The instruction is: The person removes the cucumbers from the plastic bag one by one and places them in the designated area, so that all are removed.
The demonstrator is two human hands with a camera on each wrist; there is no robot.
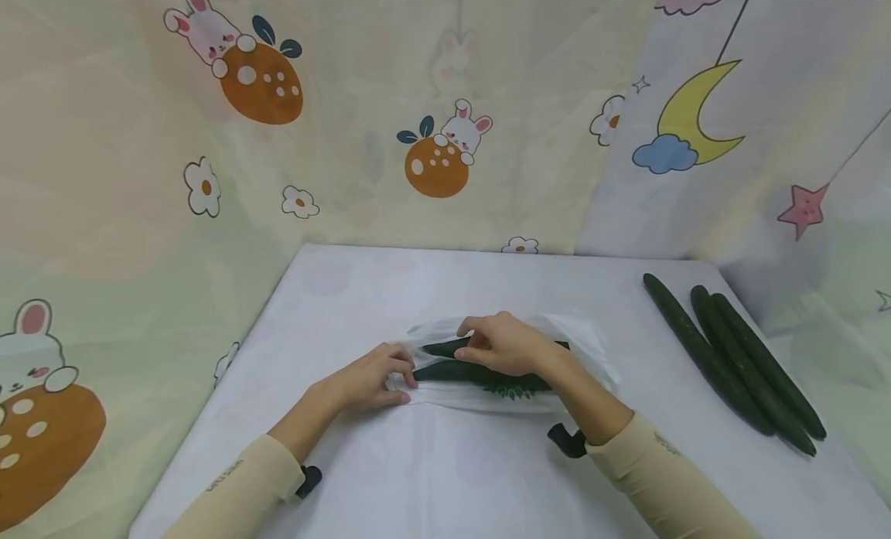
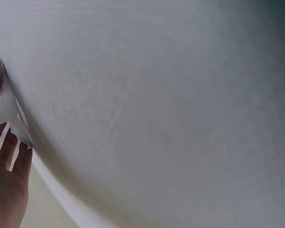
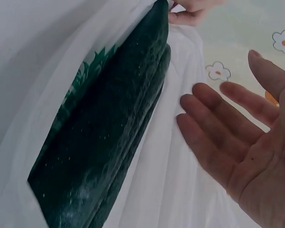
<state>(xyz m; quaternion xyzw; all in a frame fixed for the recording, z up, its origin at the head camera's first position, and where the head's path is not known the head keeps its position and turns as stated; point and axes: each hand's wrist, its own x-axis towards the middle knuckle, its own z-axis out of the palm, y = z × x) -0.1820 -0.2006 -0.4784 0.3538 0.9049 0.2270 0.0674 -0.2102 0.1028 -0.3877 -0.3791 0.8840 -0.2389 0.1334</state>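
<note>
Two dark green cucumbers [image 1: 452,373] lie side by side in a white plastic bag [image 1: 588,346] with a green leaf print, near the middle of the table. At the bag's left end my left hand [image 1: 379,376] pinches its edge; in the left wrist view, crumpled plastic [image 2: 12,114] shows between thumb and fingers. My right hand [image 1: 504,346] hovers over the cucumbers, hiding part of the farther one. In the right wrist view this right hand [image 3: 256,156] has its fingers spread and holds nothing, apart from the cucumbers [image 3: 104,123].
Three more cucumbers [image 1: 731,369] lie together at the right of the white table [image 1: 348,291]. A printed cloth [image 1: 362,137] hangs behind and along the sides. Both wrists wear dark devices [image 1: 567,440] under beige sleeves [image 1: 668,477].
</note>
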